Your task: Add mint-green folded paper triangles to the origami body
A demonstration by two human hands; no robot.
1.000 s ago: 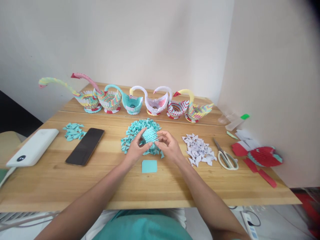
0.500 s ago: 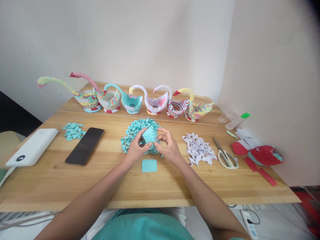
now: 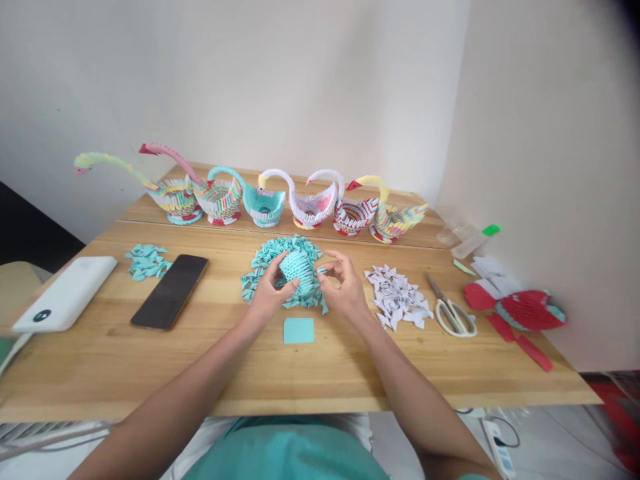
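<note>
My left hand (image 3: 271, 289) is closed around the left side of a teal origami body (image 3: 298, 270) built from many small folded paper pieces, its thumb across the near side. Just right of it, my right hand (image 3: 344, 285) pinches a small teal folded paper piece (image 3: 321, 271) between thumb and fingertips, slightly apart from the body. Beneath and behind the hands spreads a pile of teal folded paper pieces (image 3: 270, 257), partly hidden by the hands and the body. A flat teal paper rectangle (image 3: 299, 331) lies on the table in front of the hands.
Several origami swans (image 3: 265, 207) stand in a row at the back. On the left are a white power bank (image 3: 67, 293), a black phone (image 3: 170, 292) and a small teal heap (image 3: 146, 261). Rightward lie white folded pieces (image 3: 397, 297), scissors (image 3: 453, 313) and a red origami piece (image 3: 530, 310).
My right hand has moved a little right, away from the teal body, and now shows a small teal piece in its fingertips. The body has tilted slightly in my left hand.
</note>
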